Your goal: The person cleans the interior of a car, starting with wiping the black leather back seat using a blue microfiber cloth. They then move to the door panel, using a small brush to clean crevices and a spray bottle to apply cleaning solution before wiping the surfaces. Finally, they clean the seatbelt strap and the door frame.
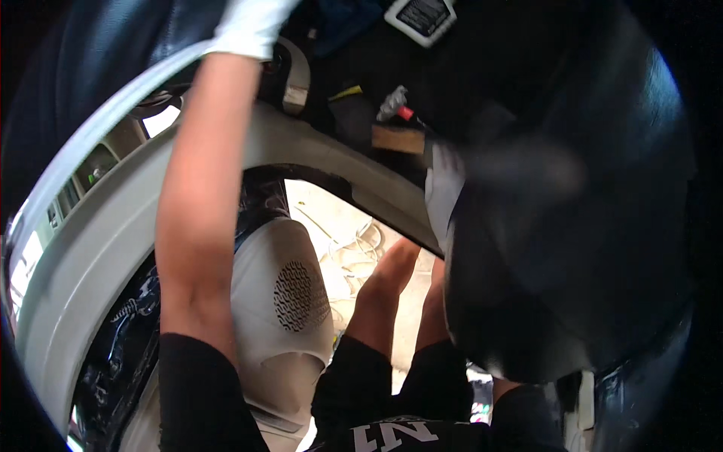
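My left hand point(251, 28), in a white glove, reaches to the top edge, where its fingers are cut off; whether it holds anything does not show. In a pale glove, my right hand point(443, 192) lies by the car's door sill, beside the black seat point(525, 271) that hides its forearm. Its fingertips are close to a brown block point(398, 139); a grip on it cannot be made out. Just beyond the block is a crumpled silvery item point(392, 103) with a red part point(405, 113). A dark piece with a yellow edge point(345, 92) lies to their left.
A door panel with a speaker grille point(295, 296) stands open at the lower left. The beige door-frame trim point(93, 231) curves past my left arm. A white container with a dark label point(421, 21) is at the top. Cables point(364, 240) lie on the bright ground near my legs.
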Action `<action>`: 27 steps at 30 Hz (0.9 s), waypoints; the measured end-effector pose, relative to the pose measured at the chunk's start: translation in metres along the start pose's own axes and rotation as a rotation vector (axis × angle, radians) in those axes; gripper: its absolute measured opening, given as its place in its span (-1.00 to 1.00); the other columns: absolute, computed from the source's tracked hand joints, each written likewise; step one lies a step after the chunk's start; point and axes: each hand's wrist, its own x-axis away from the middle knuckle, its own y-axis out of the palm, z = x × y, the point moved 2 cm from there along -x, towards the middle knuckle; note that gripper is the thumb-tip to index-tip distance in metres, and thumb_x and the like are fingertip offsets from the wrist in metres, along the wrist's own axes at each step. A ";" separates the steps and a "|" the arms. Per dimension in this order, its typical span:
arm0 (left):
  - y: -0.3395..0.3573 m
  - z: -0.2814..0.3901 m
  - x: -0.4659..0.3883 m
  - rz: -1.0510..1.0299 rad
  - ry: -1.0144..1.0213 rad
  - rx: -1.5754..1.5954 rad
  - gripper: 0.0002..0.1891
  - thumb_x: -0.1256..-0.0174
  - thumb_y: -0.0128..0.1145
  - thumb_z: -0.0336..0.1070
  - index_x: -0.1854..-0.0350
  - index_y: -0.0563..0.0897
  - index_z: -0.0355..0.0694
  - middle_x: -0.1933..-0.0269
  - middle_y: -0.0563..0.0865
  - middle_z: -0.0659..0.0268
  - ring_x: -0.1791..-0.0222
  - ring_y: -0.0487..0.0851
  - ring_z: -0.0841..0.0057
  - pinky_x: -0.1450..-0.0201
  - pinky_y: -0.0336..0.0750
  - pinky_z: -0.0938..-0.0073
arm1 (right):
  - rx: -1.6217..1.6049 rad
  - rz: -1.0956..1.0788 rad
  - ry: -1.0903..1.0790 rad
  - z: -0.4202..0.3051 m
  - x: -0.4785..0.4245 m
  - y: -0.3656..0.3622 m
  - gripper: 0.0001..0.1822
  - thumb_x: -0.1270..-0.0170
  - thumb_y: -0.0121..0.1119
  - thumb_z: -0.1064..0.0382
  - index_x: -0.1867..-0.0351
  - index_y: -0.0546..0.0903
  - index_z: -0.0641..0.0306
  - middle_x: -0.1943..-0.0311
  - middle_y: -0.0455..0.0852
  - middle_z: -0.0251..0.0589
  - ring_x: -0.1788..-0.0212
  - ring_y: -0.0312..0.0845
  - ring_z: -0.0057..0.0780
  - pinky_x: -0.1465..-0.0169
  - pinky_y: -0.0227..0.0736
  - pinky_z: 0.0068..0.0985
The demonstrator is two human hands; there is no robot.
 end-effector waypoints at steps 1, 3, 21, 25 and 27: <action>0.007 0.003 -0.002 -0.107 0.052 -0.103 -0.67 -0.41 0.31 -0.19 0.01 0.78 -0.39 0.06 0.85 -0.06 0.09 0.83 0.23 -0.04 0.66 0.30 | -0.091 -0.024 -0.025 -0.020 0.009 0.004 -0.51 -0.45 0.23 0.10 -0.33 0.59 0.24 -0.10 0.71 -0.03 -0.08 0.62 0.05 -0.24 0.42 0.06; 0.082 -0.005 0.007 -0.141 -0.080 -0.114 -0.58 -0.37 0.33 -0.12 -0.12 0.73 -0.35 -0.05 0.83 -0.12 -0.12 0.81 0.11 -0.22 0.64 0.24 | -0.188 -0.041 -0.059 -0.014 0.010 0.007 -0.54 -0.46 0.22 0.10 -0.31 0.62 0.21 -0.08 0.73 -0.02 -0.08 0.63 0.07 -0.24 0.42 0.07; 0.043 0.068 0.129 0.077 -0.349 0.271 -0.37 -0.23 0.39 -0.20 -0.32 0.53 -0.36 0.25 0.83 -0.04 0.20 0.85 0.00 0.09 0.68 0.24 | -0.640 0.154 0.215 -0.028 -0.006 -0.056 -0.59 -0.43 0.29 0.25 -0.24 0.66 0.35 -0.21 0.73 0.10 -0.27 0.61 0.09 -0.43 0.40 -0.14; -0.039 0.107 0.226 -0.100 -0.643 0.130 -0.29 -0.29 0.28 -0.46 -0.52 0.38 -0.42 -0.25 0.70 0.06 -0.24 0.67 0.41 -0.31 0.52 0.41 | -0.613 0.116 -0.125 -0.017 -0.013 -0.045 -0.62 -0.45 0.26 0.32 -0.23 0.63 0.41 -0.29 0.65 0.13 -0.32 0.57 0.11 -0.41 0.43 -0.15; -0.073 0.110 0.281 -0.029 -0.693 0.053 -0.21 -0.31 0.20 -0.57 -0.62 0.25 -0.37 -0.21 0.67 0.13 -0.15 0.66 0.42 -0.28 0.53 0.41 | -0.628 0.075 -0.127 -0.027 -0.019 -0.046 -0.62 -0.47 0.24 0.33 -0.26 0.63 0.38 -0.28 0.68 0.06 -0.34 0.56 0.02 -0.42 0.41 -0.18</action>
